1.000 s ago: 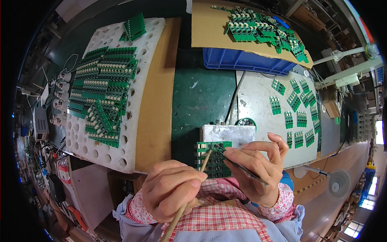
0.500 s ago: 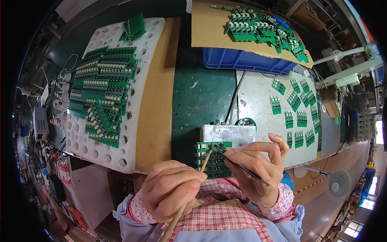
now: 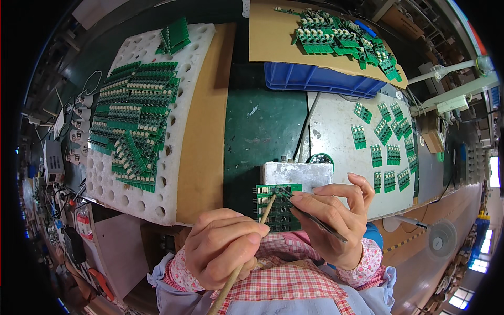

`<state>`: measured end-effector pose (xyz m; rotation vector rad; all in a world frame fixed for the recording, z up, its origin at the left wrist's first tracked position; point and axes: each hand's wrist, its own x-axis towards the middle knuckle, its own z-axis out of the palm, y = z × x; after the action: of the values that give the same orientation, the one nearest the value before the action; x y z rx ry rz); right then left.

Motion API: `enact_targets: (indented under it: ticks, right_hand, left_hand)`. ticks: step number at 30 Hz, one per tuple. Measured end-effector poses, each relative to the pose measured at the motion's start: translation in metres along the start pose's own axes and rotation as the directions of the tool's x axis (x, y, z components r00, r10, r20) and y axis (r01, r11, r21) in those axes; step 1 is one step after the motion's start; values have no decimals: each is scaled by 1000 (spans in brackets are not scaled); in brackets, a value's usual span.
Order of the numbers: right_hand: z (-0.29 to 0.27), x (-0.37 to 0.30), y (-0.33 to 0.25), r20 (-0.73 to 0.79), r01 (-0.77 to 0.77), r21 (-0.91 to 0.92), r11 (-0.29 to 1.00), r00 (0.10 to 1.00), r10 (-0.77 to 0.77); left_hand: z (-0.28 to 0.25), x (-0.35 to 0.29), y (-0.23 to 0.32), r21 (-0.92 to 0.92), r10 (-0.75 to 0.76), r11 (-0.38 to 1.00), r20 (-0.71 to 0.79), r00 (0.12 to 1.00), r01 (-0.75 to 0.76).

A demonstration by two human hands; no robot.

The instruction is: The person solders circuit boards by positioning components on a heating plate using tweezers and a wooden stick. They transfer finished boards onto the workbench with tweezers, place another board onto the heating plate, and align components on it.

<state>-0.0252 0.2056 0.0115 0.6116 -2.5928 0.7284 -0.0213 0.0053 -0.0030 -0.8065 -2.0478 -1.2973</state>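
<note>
Foam tray: at the far left I see a white foam tray (image 3: pixel 173 173) with round holes, and stacks of small green boards (image 3: pixel 131 123) lie piled across it.
Left hand: my left hand (image 3: pixel 223 247) sits low in the middle, just right of the tray, with its fingers (image 3: pixel 247 236) curled closed around a thin wooden stick (image 3: pixel 247 247).
Stick: it slants up to the right, and its tip (image 3: pixel 273 198) rests on the upper left part of the circuit board.
Circuit board: the green circuit board (image 3: pixel 278 207) I am working on stands between my two hands, leaning against the front of a grey metal block (image 3: pixel 296 173) on the dark green desk (image 3: pixel 262 126).
Right hand: my right hand (image 3: pixel 333 220) is just right of the board, thumb and forefinger pinched shut on dark tweezers (image 3: pixel 315 218).
Tweezers: their point meets the board near its top edge, close beside the stick's tip.
Pale mat: right of the block, a pale mat (image 3: pixel 336 131) carries loose small boards (image 3: pixel 388 152) spread in rows.
Cardboard sheet: at the top right, a cardboard sheet (image 3: pixel 268 31) on a blue bin (image 3: pixel 315 79) holds another heap of boards (image 3: pixel 346 37).
</note>
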Motion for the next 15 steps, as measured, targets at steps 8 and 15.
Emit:
enact_targets:
  ticks: [8, 15]
  right_hand:
    - [-2, 0, -2, 2, -9, -18, 1000, 1000, 9]
    - [-3, -1, -2, -11, -10, -9, 1000, 1000, 10]
  left_hand:
    - [-1, -1, 0, -8, -11, 1000, 7, 1000, 11]
    - [0, -1, -1, -12, -5, 1000, 3, 1000, 5]
